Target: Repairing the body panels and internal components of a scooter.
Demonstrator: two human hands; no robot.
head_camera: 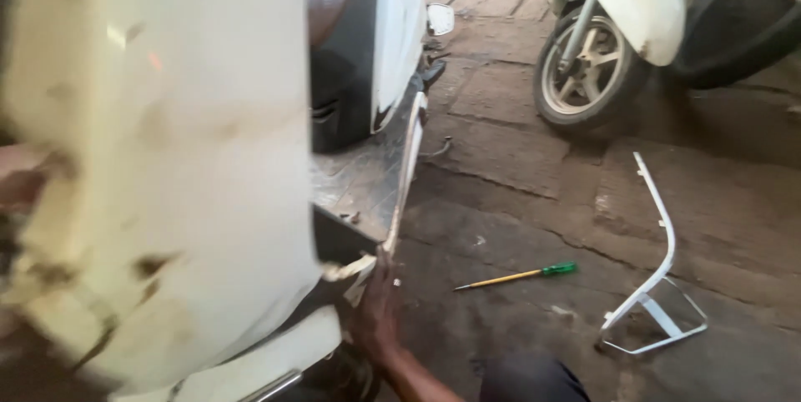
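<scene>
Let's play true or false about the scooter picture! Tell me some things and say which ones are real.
1. A screwdriver with a green handle lies on the ground. True.
2. The white bent frame hangs on the wall. False: it lies on the stone floor.
3. A hand touches the lower edge of the white scooter panel. True.
4. The hand holds the screwdriver. False: the screwdriver lies apart from it.
5. Another scooter's front wheel shows at the top right. True.
</scene>
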